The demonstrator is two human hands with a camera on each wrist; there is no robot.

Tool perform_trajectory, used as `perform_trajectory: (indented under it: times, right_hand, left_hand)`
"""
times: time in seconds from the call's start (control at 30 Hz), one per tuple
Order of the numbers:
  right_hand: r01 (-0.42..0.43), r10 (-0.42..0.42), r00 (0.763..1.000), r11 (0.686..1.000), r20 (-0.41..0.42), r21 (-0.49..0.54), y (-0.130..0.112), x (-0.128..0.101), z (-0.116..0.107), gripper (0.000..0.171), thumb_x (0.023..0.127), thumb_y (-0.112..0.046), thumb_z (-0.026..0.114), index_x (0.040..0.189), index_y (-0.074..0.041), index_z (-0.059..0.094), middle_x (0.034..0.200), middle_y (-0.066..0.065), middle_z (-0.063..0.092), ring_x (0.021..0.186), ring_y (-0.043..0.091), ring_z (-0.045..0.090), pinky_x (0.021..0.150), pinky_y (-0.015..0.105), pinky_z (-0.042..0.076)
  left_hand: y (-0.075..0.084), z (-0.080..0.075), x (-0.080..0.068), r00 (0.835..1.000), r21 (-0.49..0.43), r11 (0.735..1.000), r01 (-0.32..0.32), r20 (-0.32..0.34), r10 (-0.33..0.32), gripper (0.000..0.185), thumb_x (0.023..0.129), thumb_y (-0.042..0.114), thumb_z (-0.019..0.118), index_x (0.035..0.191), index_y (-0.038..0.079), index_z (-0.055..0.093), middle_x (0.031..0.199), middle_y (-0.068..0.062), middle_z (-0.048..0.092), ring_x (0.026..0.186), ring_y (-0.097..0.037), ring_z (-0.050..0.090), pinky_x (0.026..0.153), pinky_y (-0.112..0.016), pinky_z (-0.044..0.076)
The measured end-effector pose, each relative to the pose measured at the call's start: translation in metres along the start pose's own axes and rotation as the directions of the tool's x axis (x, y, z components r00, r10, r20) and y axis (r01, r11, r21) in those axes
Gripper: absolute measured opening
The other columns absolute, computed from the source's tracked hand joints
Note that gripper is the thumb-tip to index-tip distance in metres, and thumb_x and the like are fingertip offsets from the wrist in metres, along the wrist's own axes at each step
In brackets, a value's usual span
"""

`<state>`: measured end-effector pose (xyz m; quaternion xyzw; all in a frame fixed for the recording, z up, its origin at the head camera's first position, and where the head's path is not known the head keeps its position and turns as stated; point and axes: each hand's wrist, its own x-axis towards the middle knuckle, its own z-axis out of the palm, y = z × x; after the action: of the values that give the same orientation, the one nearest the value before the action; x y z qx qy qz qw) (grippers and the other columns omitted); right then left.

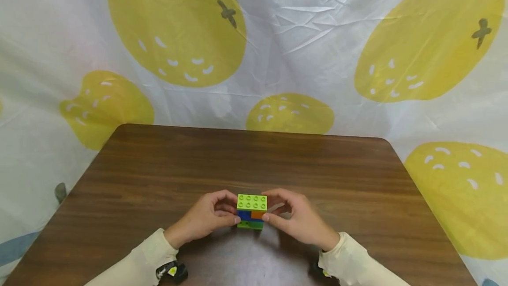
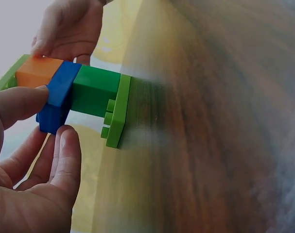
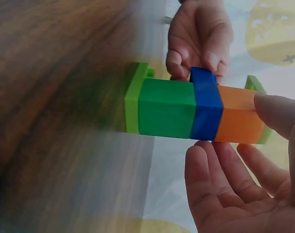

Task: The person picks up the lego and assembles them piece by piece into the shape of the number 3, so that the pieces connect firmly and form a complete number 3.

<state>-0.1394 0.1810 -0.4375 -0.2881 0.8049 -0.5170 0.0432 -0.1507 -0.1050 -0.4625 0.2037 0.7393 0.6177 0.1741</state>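
Between the two hands stands a stack of toy building bricks. Its base is a thin lime plate (image 2: 120, 111) on the table, carrying a dark green brick (image 3: 166, 108) offset to the right. A blue brick (image 2: 60, 92) crosses above that, then an orange brick (image 3: 239, 114), also on the right. Another lime plate (image 1: 252, 202), studs up, tops the stack. My left hand (image 1: 204, 215) pinches the blue brick's left end, thumb in front and fingers behind. With thumb in front and fingers behind, my right hand (image 1: 299, 217) holds the stack's right side at the orange brick.
The brown wooden table (image 1: 238, 158) extends around the stack and away to its far edge. Behind it hangs a white cloth (image 1: 305, 39) printed with large yellow fruit. A dark wrist device (image 1: 172, 272) sits under the left sleeve.
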Motion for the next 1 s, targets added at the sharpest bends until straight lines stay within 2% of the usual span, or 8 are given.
perform_trajectory:
  times: [0.2,0.43,0.6,0.8,1.0]
  right_hand:
    - [-0.036,0.036,0.999,0.999,0.017,0.01,0.004,-0.003,0.005,0.039,0.094,-0.017,0.082,0.13,-0.011,0.067,0.12,0.01,0.076,0.1,0.018,0.076,0.085,0.034,0.065]
    - [-0.036,0.036,0.999,0.999,0.013,-0.001,0.007,-0.002,0.01,0.038,0.092,-0.011,0.083,0.127,-0.009,0.067,0.117,0.007,0.077,0.105,0.019,0.075,0.083,0.033,0.065]
    - [-0.038,0.038,0.999,0.999,0.013,-0.009,0.009,-0.003,0.012,0.039,0.091,-0.01,0.083,0.127,-0.009,0.067,0.116,0.007,0.078,0.104,0.017,0.075,0.082,0.032,0.065]
    - [-0.044,0.044,0.999,0.999,0.014,0.006,0.009,-0.004,0.013,0.039,0.092,-0.009,0.082,0.127,-0.009,0.067,0.117,0.007,0.077,0.105,0.018,0.075,0.082,0.032,0.065]
    - [-0.062,0.062,0.998,0.998,0.007,0.011,0.011,-0.007,0.014,0.04,0.092,-0.009,0.082,0.128,-0.01,0.065,0.119,0.008,0.077,0.106,0.021,0.075,0.083,0.031,0.065]
  left_hand:
    - [-0.002,0.0,-0.001,1.0,-0.01,1.0,-0.009,0.006,0.009,0.039,0.09,0.01,0.083,0.123,-0.002,0.066,0.117,-0.017,0.071,0.105,-0.025,0.07,0.088,-0.023,0.061]
    - [-0.002,-0.001,-0.002,1.0,-0.015,1.0,-0.009,0.005,0.009,0.039,0.09,0.01,0.083,0.123,-0.002,0.066,0.117,-0.017,0.071,0.104,-0.025,0.07,0.087,-0.023,0.061]
    - [-0.001,-0.001,-0.003,1.0,-0.014,1.0,0.002,0.001,-0.002,0.04,0.09,0.011,0.084,0.124,-0.001,0.066,0.118,-0.017,0.071,0.104,-0.023,0.07,0.087,-0.023,0.061]
    - [-0.002,-0.002,-0.004,1.0,-0.028,1.0,-0.013,-0.002,0.013,0.041,0.09,0.009,0.083,0.124,-0.004,0.065,0.117,-0.019,0.071,0.102,-0.018,0.07,0.087,-0.023,0.061]
    - [-0.001,-0.001,-0.003,1.0,-0.022,1.0,0.001,0.005,-0.001,0.042,0.089,0.008,0.084,0.125,-0.003,0.064,0.118,-0.019,0.07,0.103,-0.019,0.07,0.089,-0.024,0.061]
